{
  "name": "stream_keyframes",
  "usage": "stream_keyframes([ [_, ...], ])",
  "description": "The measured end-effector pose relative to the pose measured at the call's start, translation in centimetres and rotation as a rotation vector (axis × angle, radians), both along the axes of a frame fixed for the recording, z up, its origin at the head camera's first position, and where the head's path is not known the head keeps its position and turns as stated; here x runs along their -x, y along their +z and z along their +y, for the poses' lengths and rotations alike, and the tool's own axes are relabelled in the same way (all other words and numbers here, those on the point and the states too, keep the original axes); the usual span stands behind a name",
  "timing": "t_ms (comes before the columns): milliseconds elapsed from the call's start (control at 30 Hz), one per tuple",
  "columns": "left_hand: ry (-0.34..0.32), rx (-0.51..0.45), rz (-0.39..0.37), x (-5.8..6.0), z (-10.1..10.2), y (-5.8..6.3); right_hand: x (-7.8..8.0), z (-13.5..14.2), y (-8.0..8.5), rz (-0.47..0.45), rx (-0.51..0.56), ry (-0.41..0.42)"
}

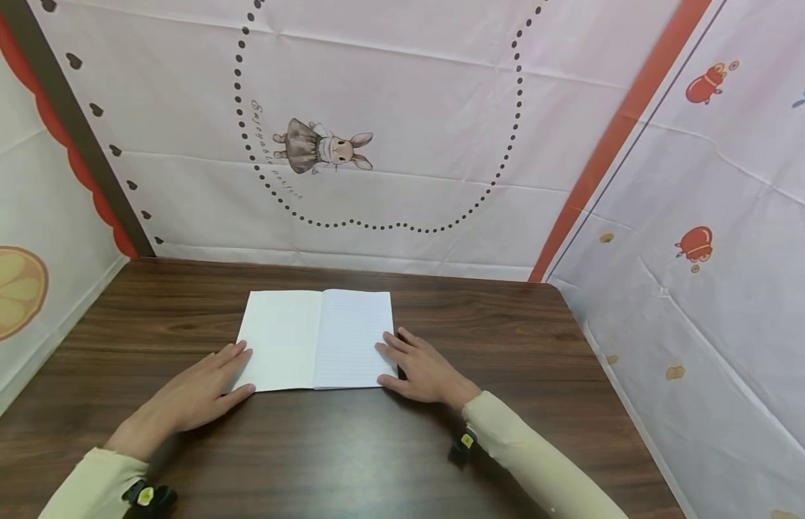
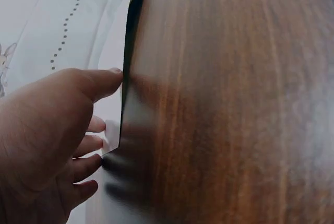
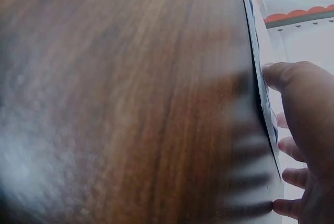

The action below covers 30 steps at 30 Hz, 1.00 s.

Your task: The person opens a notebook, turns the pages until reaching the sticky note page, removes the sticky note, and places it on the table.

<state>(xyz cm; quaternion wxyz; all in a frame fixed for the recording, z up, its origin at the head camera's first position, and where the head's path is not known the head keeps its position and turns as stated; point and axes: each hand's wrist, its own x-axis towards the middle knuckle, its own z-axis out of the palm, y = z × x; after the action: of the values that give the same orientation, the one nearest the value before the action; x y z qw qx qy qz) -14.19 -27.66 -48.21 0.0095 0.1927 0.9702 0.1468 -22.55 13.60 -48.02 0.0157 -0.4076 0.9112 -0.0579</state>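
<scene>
A notebook (image 1: pixel 282 339) lies spread flat on the wooden table, a blank page on the left and a faintly lined one on the right. My left hand (image 1: pixel 197 393) rests at its lower left edge, fingers extended, thumb near the bottom corner. At the opposite side, my right hand (image 1: pixel 421 367) touches the lined page's right edge with spread, fairly straight fingers. In the left wrist view the left thumb (image 2: pixel 107 83) lies along the notebook's near edge. The right thumb (image 3: pixel 276 73) meets the page edge in the right wrist view.
The dark brown table (image 1: pixel 350 447) extends around the notebook. A printed white cloth (image 1: pixel 402 144) with a rabbit figure hangs behind it, with more cloth (image 1: pixel 700 310) along the right side. Each wrist carries a small black strap device (image 1: pixel 145 496).
</scene>
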Motion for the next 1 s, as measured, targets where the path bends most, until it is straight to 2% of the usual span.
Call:
stream_keyframes([
  [300,0.037,-0.055,-0.064,-0.1,-0.2,-0.6,0.0,0.7,-0.2,-0.021,0.007,0.036],
  [633,0.062,-0.098,-0.075,-0.2,0.0,-0.6,-0.1,1.1,-0.4,-0.069,0.024,0.006],
  [1000,0.075,-0.104,-0.089,-0.2,0.0,-0.6,-0.2,0.8,-0.4,-0.078,0.114,-0.037],
])
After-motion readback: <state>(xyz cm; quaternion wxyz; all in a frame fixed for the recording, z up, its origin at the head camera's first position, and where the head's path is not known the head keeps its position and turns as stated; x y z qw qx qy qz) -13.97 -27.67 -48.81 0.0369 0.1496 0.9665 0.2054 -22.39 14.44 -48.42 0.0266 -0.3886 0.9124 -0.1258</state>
